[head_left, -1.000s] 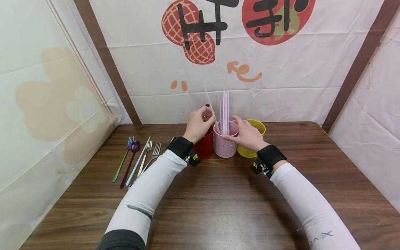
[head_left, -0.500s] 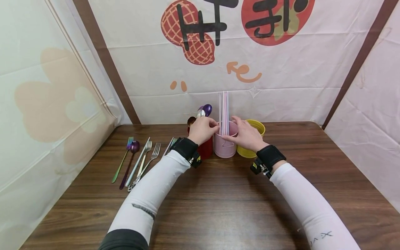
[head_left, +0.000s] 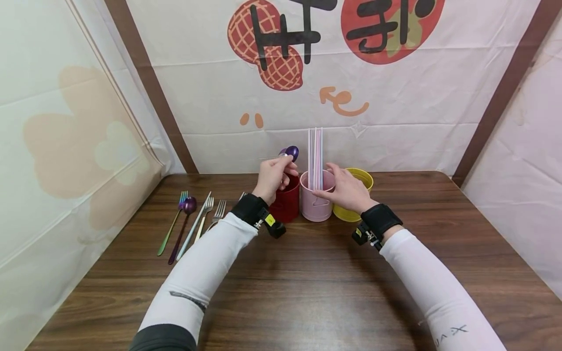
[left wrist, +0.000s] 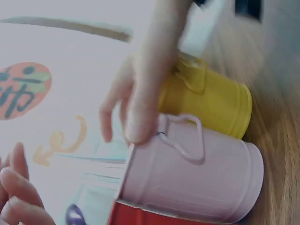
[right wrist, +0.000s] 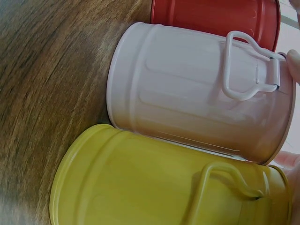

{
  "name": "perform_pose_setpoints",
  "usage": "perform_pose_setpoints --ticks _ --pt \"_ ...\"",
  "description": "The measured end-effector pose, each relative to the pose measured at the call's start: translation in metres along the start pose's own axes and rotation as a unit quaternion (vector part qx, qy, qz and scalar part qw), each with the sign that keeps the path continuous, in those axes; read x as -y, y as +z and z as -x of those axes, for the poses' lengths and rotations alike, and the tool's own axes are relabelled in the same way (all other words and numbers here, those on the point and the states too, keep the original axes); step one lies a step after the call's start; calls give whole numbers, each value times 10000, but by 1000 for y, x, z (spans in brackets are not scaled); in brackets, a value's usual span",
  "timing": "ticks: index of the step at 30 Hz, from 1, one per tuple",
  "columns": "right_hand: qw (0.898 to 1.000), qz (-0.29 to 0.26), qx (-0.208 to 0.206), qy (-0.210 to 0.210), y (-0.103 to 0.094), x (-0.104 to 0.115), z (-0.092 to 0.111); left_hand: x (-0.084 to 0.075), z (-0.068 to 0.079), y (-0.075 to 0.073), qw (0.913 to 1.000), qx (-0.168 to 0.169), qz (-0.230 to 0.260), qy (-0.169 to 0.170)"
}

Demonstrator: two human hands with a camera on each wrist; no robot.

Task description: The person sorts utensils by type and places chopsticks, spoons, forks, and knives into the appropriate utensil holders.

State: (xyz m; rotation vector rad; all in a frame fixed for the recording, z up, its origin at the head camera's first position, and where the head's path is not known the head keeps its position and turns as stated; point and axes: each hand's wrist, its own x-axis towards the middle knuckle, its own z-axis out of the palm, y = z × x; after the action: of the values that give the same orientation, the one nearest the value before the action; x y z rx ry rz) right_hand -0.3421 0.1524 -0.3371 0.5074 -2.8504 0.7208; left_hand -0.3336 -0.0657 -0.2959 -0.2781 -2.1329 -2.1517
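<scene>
Three small metal buckets stand side by side: red (head_left: 285,209), pink (head_left: 316,208) and yellow (head_left: 349,214). Several pale striped drinking straws (head_left: 315,158) rise from the pink one. My left hand (head_left: 273,179) hovers over the red bucket, fingers loosely bent. Beside its fingertips appears the bowl of a purple spoon (head_left: 292,152), and the hand hides much of what the red bucket contains. In the left wrist view, nothing shows between the left fingers (left wrist: 21,187). My right hand (head_left: 346,189) holds the pink bucket's rim, thumb at the front and fingers across its far right side.
On the left of the wooden table (head_left: 307,302) lie forks (head_left: 208,204), a green-handled fork (head_left: 169,234), a purple spoon (head_left: 189,207) and a light-coloured slim utensil (head_left: 190,234). A printed cloth wall (head_left: 395,122) rises behind the buckets.
My left hand has let go of a clear straw, which now stands upright in the pink bucket. That hand has moved left over the red bucket. My right hand has stayed put.
</scene>
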Motion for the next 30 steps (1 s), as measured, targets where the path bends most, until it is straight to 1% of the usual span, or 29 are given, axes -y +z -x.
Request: perform_pose_setpoints --ticks 1,2,4,8,11,13,16,18,21,24,26,27,29,30 --pt "10000 -8 -4 1 0 0 0 -2 2 -2 9998 -27 211 -67" --pt "10000 -20 -6 -4 0 0 0 -4 4 -5 9996 -32 276 -61" --pt "10000 -27 -28 -21 1 0 -1 -6 8 -11 9999 -4 128 70" --pt "10000 -14 -46 -47 1 0 0 -6 16 -29 9981 136 -481 354" --pt "10000 -9 -30 -50 0 1 0 -4 22 -47 9950 201 -886 420" --pt "10000 -6 -29 -59 0 2 1 -4 27 -59 9916 233 -1177 475" --pt "10000 -2 -55 -64 0 1 0 -4 32 -77 9828 306 -1728 571" --pt "9999 -11 -87 -79 0 0 0 -4 37 -88 9728 371 -2196 641" --pt "9999 -34 -106 -81 1 -1 1 0 42 -103 9521 498 -2935 695" --pt "9999 -38 -105 -92 1 -2 1 6 48 -116 9293 630 -3572 700" --pt "9999 -31 -101 -90 2 -2 1 12 51 -123 9191 794 -3814 588" --pt "9999 -19 -102 -91 2 -2 1 14 52 -127 9121 872 -3972 507" --pt "9999 -23 -86 -94 3 -1 2 20 55 -132 9017 1106 -4175 187" --pt "9999 -28 -82 -90 3 -1 2 23 57 -135 8947 1241 -4291 2"
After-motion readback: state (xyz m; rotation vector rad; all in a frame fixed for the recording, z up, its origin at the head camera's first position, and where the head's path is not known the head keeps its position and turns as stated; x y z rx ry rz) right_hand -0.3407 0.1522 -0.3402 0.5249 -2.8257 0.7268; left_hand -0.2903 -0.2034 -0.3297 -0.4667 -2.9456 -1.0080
